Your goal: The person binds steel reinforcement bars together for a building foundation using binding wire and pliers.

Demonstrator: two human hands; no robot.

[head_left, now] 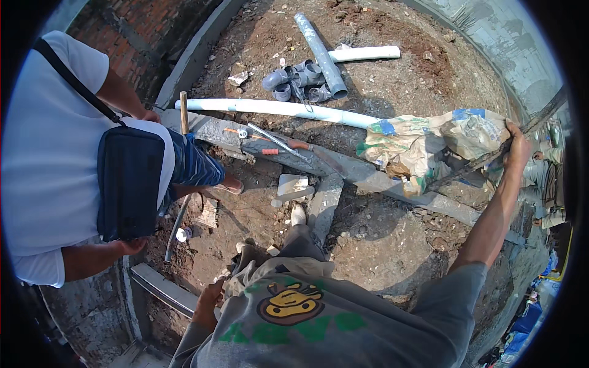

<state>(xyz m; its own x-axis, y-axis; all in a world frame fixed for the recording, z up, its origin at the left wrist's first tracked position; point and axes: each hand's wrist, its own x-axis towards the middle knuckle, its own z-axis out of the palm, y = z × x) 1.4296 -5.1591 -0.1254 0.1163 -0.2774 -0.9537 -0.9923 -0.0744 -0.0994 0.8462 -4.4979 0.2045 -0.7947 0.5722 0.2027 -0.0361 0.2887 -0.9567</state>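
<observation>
My right arm stretches out to the right. Its hand is closed around a dark, rough wooden pole, which slants from the lower left up to the right. A torn, crumpled paper sack with blue and green print lies along the pole, its right edge touching my fingers. Low beside my body, my left hand has its fingers curled next to my grey shirt. What that hand holds, if anything, is hidden.
A co-worker in a white shirt stands at left, wearing a dark shoulder bag. Concrete beams cross the dirt ground. Grey pipe fittings, a grey pipe and a long white pipe lie ahead. A red-handled tool rests on the beam.
</observation>
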